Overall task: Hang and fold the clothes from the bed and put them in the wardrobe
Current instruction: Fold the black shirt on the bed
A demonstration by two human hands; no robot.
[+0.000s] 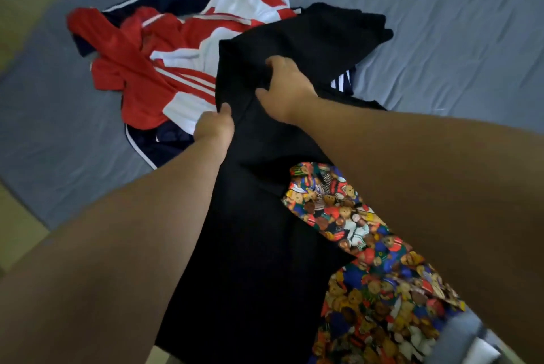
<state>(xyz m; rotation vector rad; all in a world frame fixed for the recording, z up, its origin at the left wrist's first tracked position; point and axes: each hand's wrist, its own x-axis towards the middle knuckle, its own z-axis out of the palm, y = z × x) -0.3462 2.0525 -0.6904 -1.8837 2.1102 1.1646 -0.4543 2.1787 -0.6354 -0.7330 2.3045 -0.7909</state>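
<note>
Cloth printed with bears [368,246] is lying nearest, against the black garment [250,231], which is running away across the grey bed [456,25]. Farther up, the left hand [213,128] is gripping its left edge while the right hand [285,90] is pinching a fold near its middle, and its far end is lying over the red, white and navy jackets [182,69]. Folding it well is probably calling for the 2 hands moving apart to opposite edges, lifting it clear without dragging those jackets.
</note>
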